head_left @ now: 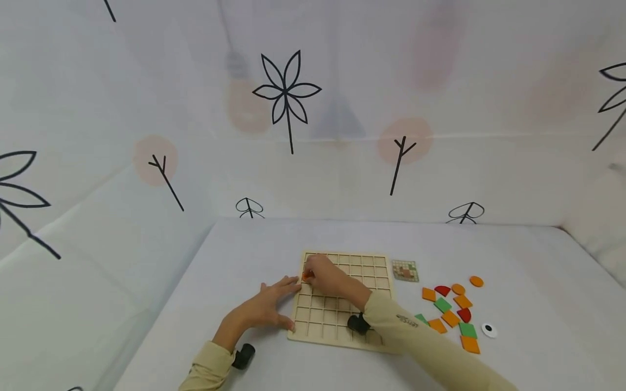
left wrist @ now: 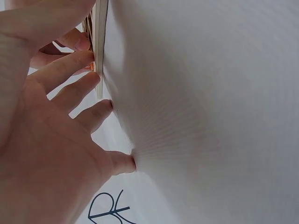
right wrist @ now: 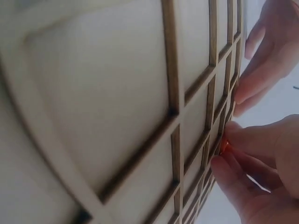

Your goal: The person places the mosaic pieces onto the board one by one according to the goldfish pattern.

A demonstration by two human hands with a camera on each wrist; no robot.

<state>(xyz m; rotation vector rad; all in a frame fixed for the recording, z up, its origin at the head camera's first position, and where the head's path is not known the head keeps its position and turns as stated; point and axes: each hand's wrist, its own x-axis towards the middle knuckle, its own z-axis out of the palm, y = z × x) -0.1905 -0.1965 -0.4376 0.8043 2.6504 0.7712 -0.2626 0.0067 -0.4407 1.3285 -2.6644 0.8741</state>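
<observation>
Pinching an orange piece (head_left: 306,276) between thumb and fingers, the right hand (head_left: 329,276) works at the upper left of the grid board (head_left: 330,316), around the lower middle of the head view. The left hand (head_left: 264,305) spreads its fingers in a released grip, touching the board's left edge. A small card (head_left: 405,270) lies just right of the board. Farther right, orange, green and red tiles (head_left: 450,319) and an eye disc (head_left: 489,330) lie on the white bench (head_left: 533,282).

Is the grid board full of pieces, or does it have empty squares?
Not full: the grid board shows many bare squares, though the right hand hides some.
</observation>
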